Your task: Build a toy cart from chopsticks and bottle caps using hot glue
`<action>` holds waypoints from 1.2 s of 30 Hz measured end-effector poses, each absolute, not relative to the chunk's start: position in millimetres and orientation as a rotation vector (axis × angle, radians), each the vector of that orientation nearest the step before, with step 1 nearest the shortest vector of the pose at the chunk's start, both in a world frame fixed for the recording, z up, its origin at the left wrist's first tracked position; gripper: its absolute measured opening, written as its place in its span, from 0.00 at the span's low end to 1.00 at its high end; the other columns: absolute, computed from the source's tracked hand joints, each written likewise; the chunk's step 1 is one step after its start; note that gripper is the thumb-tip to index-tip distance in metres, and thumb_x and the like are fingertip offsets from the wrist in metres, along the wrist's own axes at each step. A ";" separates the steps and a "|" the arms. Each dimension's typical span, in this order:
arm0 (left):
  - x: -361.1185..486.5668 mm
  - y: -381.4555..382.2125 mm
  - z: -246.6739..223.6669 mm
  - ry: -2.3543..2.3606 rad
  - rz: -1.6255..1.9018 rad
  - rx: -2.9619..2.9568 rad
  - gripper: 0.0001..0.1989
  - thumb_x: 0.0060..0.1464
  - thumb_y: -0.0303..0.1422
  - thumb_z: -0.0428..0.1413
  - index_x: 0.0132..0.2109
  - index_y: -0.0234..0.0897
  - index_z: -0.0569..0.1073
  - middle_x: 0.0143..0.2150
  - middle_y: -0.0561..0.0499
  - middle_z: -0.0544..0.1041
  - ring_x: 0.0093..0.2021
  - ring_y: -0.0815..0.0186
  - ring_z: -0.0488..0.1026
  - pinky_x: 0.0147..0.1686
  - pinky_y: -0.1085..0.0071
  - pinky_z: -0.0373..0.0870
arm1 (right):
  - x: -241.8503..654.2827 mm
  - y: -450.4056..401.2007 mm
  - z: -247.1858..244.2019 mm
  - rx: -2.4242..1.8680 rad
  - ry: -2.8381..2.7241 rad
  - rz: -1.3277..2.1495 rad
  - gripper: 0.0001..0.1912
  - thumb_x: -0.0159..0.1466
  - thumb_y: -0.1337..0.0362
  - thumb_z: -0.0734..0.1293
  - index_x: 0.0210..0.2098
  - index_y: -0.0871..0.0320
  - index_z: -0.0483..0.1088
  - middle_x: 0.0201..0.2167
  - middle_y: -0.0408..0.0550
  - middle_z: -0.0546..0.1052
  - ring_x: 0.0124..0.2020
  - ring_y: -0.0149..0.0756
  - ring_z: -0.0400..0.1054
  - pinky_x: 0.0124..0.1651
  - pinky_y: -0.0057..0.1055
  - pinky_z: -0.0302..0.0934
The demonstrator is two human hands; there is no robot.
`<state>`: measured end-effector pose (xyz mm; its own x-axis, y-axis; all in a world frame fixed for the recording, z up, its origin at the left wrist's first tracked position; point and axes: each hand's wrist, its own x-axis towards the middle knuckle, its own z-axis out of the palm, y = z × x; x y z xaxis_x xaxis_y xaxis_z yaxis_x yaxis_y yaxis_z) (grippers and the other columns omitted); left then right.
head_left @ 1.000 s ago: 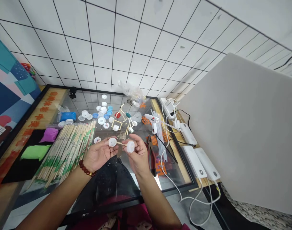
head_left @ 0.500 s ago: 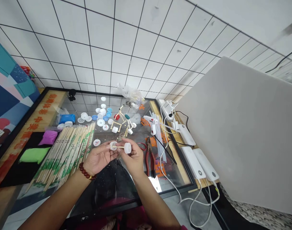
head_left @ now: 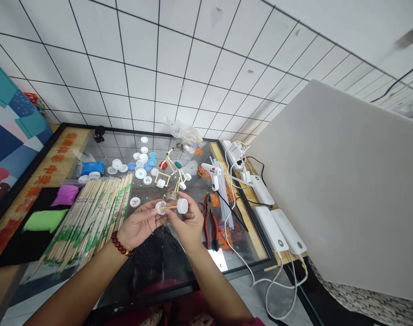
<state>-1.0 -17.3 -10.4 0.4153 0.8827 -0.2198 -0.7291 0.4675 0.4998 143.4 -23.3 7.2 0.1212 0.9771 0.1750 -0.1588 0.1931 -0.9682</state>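
Between my hands is a short wooden stick (head_left: 170,207) with a white bottle cap at each end. My left hand (head_left: 142,222), palm up, pinches the left bottle cap (head_left: 160,208), whose hollow side shows. My right hand (head_left: 188,227) grips the stick and the right bottle cap (head_left: 182,206) from the right. Just beyond my hands stands a small model of sticks and caps (head_left: 172,168) with red and dark green parts. A loose printed cap (head_left: 135,202) lies left of my fingers.
Bagged chopsticks (head_left: 91,217) lie at left, beside green (head_left: 45,220) and purple (head_left: 65,194) packets. Several white and blue caps (head_left: 143,158) sit toward the wall. At right are a glue gun (head_left: 213,174), glue sticks (head_left: 226,199), pliers (head_left: 211,222), white power banks (head_left: 272,228) and loose cables.
My right hand and its cap have turned slightly, so the right cap sits a little higher and further right. The view has shifted slightly; both hands keep their hold.
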 end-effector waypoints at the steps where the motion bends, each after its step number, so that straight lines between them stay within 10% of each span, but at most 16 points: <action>1: -0.4 -17.5 -10.7 0.494 1.048 0.352 0.10 0.49 0.26 0.63 0.42 0.36 0.82 0.46 0.44 0.83 0.47 0.60 0.79 0.52 0.65 0.73 | 143.2 -23.2 7.0 -1.001 -1.091 1.074 0.23 0.55 0.68 0.76 0.49 0.53 0.72 0.34 0.43 0.83 0.36 0.38 0.79 0.46 0.38 0.74; 10: 1.8 -19.0 -14.9 0.517 1.108 0.352 0.13 0.46 0.27 0.68 0.42 0.38 0.82 0.42 0.49 0.84 0.44 0.64 0.79 0.49 0.69 0.75 | 146.7 -19.3 -0.4 -0.995 -1.205 1.043 0.05 0.56 0.62 0.76 0.32 0.55 0.80 0.32 0.46 0.81 0.35 0.39 0.75 0.43 0.38 0.71; 36: 3.8 -18.7 -22.2 0.853 1.274 0.650 0.17 0.35 0.31 0.74 0.37 0.40 0.84 0.39 0.48 0.84 0.38 0.65 0.80 0.41 0.71 0.78 | 162.0 -12.6 -0.6 -0.883 -1.482 0.802 0.07 0.56 0.72 0.75 0.32 0.53 0.80 0.29 0.46 0.82 0.32 0.38 0.76 0.41 0.38 0.68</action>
<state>3.8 -18.7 -22.2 0.0721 0.9804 -0.1831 -0.5424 0.1926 0.8177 162.0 -12.6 -0.6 -0.0398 0.8781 0.4767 0.0806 0.4784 -0.8744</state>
